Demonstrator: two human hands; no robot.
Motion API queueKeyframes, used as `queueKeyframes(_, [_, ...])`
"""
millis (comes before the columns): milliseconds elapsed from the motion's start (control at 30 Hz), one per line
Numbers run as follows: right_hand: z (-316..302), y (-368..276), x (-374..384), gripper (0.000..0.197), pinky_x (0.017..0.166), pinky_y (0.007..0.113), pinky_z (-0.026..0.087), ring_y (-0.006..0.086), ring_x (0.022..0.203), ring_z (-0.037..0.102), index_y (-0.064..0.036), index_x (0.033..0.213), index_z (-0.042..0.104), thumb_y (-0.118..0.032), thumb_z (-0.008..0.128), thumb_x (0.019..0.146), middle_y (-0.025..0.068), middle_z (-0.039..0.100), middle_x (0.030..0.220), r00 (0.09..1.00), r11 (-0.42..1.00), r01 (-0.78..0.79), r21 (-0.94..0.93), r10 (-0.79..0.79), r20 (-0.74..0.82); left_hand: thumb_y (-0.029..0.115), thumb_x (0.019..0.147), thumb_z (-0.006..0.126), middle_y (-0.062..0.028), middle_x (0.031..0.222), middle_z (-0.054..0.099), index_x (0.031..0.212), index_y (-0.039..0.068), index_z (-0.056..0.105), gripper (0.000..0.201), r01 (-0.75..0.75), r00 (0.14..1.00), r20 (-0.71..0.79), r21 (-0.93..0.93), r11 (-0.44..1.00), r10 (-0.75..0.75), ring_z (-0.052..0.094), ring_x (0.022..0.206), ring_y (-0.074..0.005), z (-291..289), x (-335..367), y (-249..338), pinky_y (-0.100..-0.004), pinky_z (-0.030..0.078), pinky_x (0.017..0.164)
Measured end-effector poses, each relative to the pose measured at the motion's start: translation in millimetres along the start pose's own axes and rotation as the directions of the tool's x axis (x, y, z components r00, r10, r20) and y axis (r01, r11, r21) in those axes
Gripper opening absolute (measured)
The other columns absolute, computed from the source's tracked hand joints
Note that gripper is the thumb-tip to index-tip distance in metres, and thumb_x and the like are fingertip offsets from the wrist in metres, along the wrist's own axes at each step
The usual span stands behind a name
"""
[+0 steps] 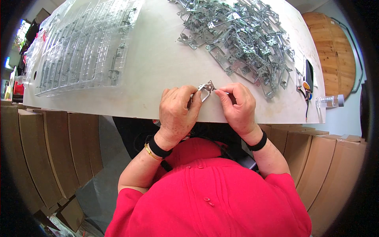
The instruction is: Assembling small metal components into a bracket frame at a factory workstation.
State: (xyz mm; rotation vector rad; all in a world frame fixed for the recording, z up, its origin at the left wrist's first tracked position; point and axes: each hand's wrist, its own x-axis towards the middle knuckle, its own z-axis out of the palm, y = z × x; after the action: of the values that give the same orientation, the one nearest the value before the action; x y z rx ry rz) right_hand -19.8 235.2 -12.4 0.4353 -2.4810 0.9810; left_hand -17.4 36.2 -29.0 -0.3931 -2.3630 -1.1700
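Observation:
A small silvery metal bracket (205, 96) with a holed plate at its far end is pinched between the thumb and fingers of my left hand (175, 110). Just to the right, my right hand (241, 108) is closed in a pinch, its thumb tip close to the bracket's holed end. Whatever lies between the right fingers is too small to make out. Both hands are near the front edge of the white table (154, 71). A large heap of similar metal brackets (244, 35) lies beyond them, toward the right.
Stacked clear plastic trays (87, 51), some holding metal parts, cover the table's left side. At the right edge are a dark phone-like object (309, 73) and a clear bottle (329, 101) lying down. Cardboard boxes (47, 150) stand low at the left, with more boxes (327, 166) at the right.

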Motion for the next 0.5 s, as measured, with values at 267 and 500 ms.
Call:
queueKeyframes(267, [1.0,1.5,-0.5,0.014,0.070,0.044,0.048,0.0348,0.078,0.062,-0.0069,0.096,0.067,-0.011,0.080,0.091,0.0115,0.065,0.085,0.997,0.997,0.073,-0.041,-0.073,0.003,0.004,0.089,0.078,-0.0049,0.074,0.064,0.091,0.008,0.069,0.010,-0.001,1.000,-0.002,-0.005,1.000,0.001,0.060,0.065,-0.0237,0.0,0.8,2.3,-0.0375,0.044,0.069])
queueKeyframes(500, [-2.1,0.1,-1.4,0.015,0.075,0.043,0.051,0.0350,0.083,0.065,-0.0064,0.100,0.068,-0.003,0.078,0.090,0.0123,0.069,0.092,0.980,0.983,0.182,0.018,-0.180,-0.084,0.010,0.092,0.076,-0.0058,0.069,0.060,0.091,0.008,0.066,0.011,0.073,0.997,-0.042,0.015,0.997,-0.072,0.060,0.066,-0.0273,6.2,3.9,10.8,-0.0416,0.042,0.070])
